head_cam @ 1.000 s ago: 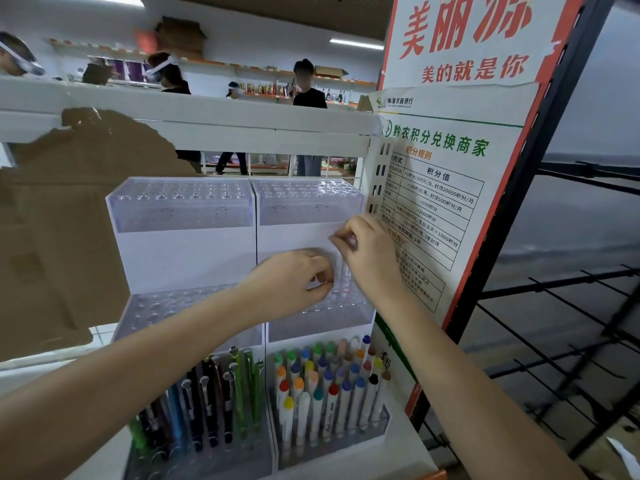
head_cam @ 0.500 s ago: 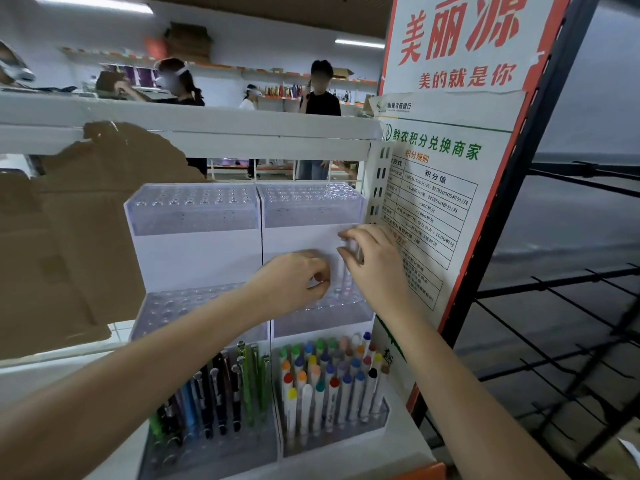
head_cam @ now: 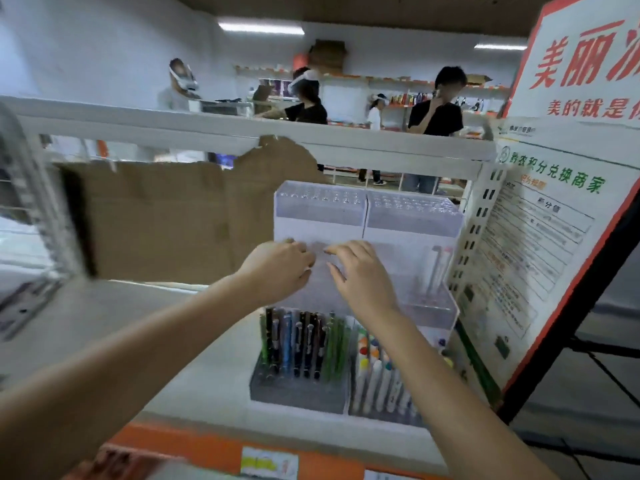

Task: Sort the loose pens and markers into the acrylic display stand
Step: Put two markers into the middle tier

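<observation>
Together both hands (head_cam: 322, 268) at acrylic display stand (head_cam: 415, 223) middle tier.

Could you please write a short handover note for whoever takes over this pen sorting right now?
Left hand and right hand: both in front of the middle tier on the left half of the acrylic stand; the frame is too blurred to tell whether either holds a pen.
Done: bottom tier holds dark and green pens on the left and white markers with coloured caps on the right; a few white pens stand in the middle right tier.
Left: the top tier looks unfilled. No loose pens are visible.
</observation>
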### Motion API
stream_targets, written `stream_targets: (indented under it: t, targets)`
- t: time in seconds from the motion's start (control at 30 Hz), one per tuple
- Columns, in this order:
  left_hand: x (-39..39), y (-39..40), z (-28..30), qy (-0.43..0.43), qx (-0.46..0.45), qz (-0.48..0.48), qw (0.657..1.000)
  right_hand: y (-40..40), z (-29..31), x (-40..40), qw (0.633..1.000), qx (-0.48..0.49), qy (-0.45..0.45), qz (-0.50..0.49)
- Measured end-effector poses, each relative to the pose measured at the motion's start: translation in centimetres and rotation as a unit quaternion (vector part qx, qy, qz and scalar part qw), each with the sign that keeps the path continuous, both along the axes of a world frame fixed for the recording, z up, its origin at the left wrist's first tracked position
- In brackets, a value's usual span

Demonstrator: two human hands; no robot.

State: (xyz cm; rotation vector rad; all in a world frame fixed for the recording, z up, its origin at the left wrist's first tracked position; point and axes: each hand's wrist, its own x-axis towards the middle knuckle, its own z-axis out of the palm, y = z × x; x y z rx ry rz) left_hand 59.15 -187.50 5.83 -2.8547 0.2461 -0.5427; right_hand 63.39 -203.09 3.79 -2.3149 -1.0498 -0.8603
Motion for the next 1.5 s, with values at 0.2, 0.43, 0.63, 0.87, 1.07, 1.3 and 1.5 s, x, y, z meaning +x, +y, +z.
stream_targets:
  t: [0.2,0.43,0.63,0.87,1.07,1.3,1.5]
  targets:
    - [-8.6,10.8,-1.5,-0.080,-0.047,0.076,0.993,11.6,-0.9,-6.1,0.989,0.025,0.058,0.134]
    - [-16.8,23.2,-6.4,0.006,-0.063,0.199,0.978,26.2,-6.1,-12.3,0.971,-0.022,0.147,0.188]
    - [-21.6,33.2,-10.4,0.079,-0.076,0.254,0.961,36.8,-10.9,-15.7,0.951,-0.118,0.227,0.176]
    - [-22.8,42.8,-12.9,0.101,-0.114,0.307,0.940,46.4,-14.2,-15.2,0.924,-0.171,0.298,0.167]
    - [-20.6,50.2,-13.6,0.106,-0.163,0.335,0.922,53.9,-15.2,-12.2,0.931,-0.146,0.314,0.115]
    - [-17.0,57.6,-14.6,0.106,-0.218,0.330,0.912,60.7,-15.9,-7.7,0.934,-0.131,0.330,0.030]
    - [-14.9,61.2,-15.7,0.130,-0.315,0.279,0.898,64.4,-17.0,-6.8,0.934,-0.131,0.331,-0.029]
